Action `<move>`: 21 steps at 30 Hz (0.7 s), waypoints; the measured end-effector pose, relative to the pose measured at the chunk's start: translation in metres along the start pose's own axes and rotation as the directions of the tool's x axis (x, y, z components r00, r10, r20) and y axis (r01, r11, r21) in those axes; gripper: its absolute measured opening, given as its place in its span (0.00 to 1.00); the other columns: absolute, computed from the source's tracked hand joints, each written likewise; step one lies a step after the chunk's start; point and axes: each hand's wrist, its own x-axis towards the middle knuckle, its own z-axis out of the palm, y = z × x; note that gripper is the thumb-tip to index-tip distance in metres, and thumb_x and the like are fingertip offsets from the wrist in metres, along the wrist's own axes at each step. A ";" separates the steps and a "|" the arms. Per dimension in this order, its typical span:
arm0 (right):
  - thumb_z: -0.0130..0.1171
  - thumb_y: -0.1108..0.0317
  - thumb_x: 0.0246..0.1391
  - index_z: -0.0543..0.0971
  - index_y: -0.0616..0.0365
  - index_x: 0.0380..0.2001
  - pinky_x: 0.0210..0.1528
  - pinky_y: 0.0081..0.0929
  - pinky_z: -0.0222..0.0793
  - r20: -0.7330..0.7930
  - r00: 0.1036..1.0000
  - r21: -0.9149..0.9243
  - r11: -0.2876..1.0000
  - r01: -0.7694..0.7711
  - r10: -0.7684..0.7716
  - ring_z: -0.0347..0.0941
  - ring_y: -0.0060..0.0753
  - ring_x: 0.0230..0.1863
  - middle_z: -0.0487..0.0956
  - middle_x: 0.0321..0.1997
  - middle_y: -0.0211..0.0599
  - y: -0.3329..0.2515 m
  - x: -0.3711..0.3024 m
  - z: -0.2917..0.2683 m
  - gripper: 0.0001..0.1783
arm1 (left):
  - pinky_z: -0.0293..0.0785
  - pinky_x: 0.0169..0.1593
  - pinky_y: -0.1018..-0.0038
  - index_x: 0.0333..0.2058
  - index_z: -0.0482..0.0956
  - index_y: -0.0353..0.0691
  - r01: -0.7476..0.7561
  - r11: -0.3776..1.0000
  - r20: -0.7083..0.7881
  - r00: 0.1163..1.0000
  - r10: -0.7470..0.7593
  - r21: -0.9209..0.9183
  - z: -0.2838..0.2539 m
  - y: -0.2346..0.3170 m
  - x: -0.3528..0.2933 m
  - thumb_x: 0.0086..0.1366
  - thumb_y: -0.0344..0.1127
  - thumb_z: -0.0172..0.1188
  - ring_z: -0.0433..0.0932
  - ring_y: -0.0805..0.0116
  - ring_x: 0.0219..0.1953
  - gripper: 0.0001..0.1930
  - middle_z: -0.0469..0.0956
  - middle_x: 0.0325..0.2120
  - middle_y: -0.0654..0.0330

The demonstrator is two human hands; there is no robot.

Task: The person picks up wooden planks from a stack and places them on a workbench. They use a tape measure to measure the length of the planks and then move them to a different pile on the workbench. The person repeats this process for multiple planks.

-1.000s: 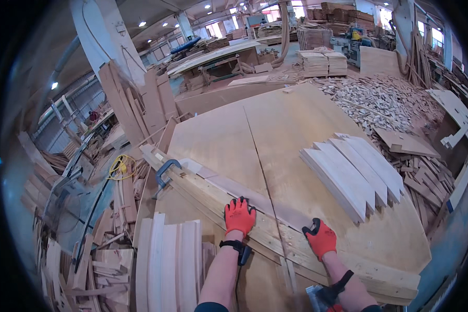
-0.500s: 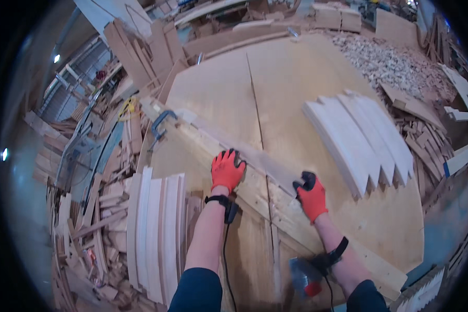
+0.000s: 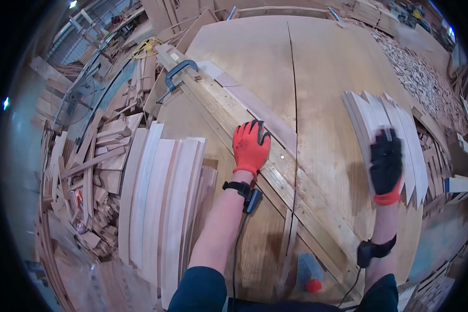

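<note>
My left hand [image 3: 251,150], in a red glove with dark fingertips, rests on a long wooden beam [image 3: 218,106] that crosses the tabletop diagonally. Its fingers bend over the beam's far edge, beside a thin, pale pinkish board [image 3: 262,115]. A blue C-clamp [image 3: 181,73] grips the beam's far left end. At the right, my right hand [image 3: 386,164] is over the near left side of a stack of pale boards with pointed ends [image 3: 408,140]. The black side of its glove shows, its fingers extended and slightly blurred; nothing is visible in it.
The big plywood tabletop [image 3: 244,41] has a dark seam. Long curved boards [image 3: 156,203] stand packed at the left, beside heaped offcuts [image 3: 96,192]. A clear tool with a red knob [image 3: 313,285] lies near the front edge. Wood scraps [image 3: 421,67] pile up at the far right.
My right hand has left the near right end of the thin board and moved right to the pointed boards. My left hand stays on the beam. The whole view has shifted.
</note>
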 end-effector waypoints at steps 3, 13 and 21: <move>0.59 0.62 0.63 0.70 0.59 0.63 0.61 0.31 0.69 0.020 0.987 -0.926 0.376 -0.041 0.158 0.73 0.36 0.61 0.75 0.62 0.41 0.068 -0.006 0.054 0.28 | 0.52 0.70 0.54 0.54 0.76 0.37 0.044 0.998 -0.035 0.998 -0.045 -0.034 -0.007 -0.005 -0.033 0.59 0.44 0.62 0.68 0.51 0.61 0.26 0.74 0.56 0.50; 0.67 0.54 0.51 0.72 0.52 0.61 0.64 0.48 0.64 0.083 0.989 -0.888 -0.443 0.127 0.119 0.66 0.53 0.64 0.72 0.62 0.47 0.223 0.022 0.076 0.34 | 0.56 0.68 0.48 0.58 0.73 0.36 0.013 0.997 0.181 0.983 0.001 -0.075 -0.176 0.083 -0.151 0.56 0.39 0.66 0.64 0.41 0.64 0.31 0.69 0.61 0.44; 0.63 0.57 0.53 0.68 0.60 0.64 0.53 0.41 0.74 0.070 0.940 -0.831 -0.502 0.240 0.333 0.77 0.46 0.53 0.79 0.51 0.48 0.215 0.051 0.076 0.36 | 0.39 0.70 0.40 0.64 0.63 0.34 0.324 0.680 0.083 0.866 -0.493 0.658 -0.294 0.057 -0.215 0.54 0.51 0.67 0.52 0.37 0.70 0.43 0.57 0.67 0.36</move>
